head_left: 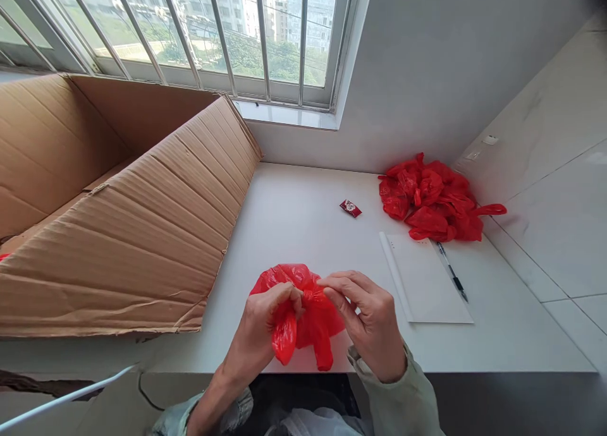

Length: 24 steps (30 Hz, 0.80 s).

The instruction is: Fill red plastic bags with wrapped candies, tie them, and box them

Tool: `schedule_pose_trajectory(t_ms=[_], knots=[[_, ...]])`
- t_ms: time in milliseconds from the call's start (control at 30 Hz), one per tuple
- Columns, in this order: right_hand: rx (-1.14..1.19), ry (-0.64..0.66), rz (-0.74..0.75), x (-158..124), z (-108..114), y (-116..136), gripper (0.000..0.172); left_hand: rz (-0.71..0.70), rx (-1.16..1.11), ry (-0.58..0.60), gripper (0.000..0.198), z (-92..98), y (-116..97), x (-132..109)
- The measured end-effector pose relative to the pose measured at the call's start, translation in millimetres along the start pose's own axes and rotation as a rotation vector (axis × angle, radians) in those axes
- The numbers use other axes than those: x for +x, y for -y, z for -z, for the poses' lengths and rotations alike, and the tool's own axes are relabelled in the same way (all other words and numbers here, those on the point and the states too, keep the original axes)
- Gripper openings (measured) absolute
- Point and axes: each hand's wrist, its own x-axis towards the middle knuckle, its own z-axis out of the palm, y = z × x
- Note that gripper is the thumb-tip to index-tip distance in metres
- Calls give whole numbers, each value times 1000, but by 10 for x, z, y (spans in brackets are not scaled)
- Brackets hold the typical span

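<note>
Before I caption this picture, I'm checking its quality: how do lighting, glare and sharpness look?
In the head view, the barred window is brightest, its outdoor scene partly washed out; small glints mark the red bag at the left hand and right hand, both fairly sharp; the top-right corner is dark and blurred; the small packet has print too small to read.

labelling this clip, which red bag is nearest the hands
The red bag gripped by the left hand, right hand at its gathered neck; the heaped bags lie by the wall.
</note>
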Motion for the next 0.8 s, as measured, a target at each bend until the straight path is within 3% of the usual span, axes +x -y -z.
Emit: schedule_pose_trajectory(t_ms=[133, 300, 500, 667, 800], knots=[[243, 130, -42, 123, -200, -56, 25, -215, 189, -75, 21, -59, -20, -36], [401, 115, -249, 68, -336, -187, 21, -432, 259, -235, 17, -161, 140, -44], [488, 253, -337, 60, -286, -299, 22, -514, 397, -457, 23, -254, 324, -48], [383, 295, -202, 118, -213, -271, 16, -512, 360, -395, 13, -127, 237, -15], [144, 248, 12, 104, -195, -218, 9, -550, 279, -281, 12, 43, 151, 30]])
